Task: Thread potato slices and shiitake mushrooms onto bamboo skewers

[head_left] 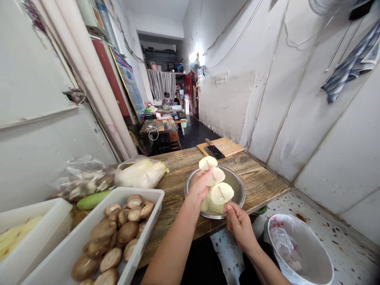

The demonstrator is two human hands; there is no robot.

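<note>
Pale peeled potato slices (222,193) are threaded in a row on a thin wooden skewer (221,192), held above a metal bowl (242,202). Around the upper slices, the fingers of my left hand (202,184) are closed, with a slice in the grip. My right hand (239,221) pinches the near end of the skewer just beyond the bowl's front rim; the fingers hide that end. More pale pieces show in the bowl, partly covered by the slices and my left hand.
Right of the bowl lies a loose skewer (236,170). Behind it, a cleaver (215,152) rests on a cutting board (227,145). At left are a white tub of mushrooms (154,194), potato slices in another tub (59,209), and bagged food (141,172). A lined bin (323,253) stands right.
</note>
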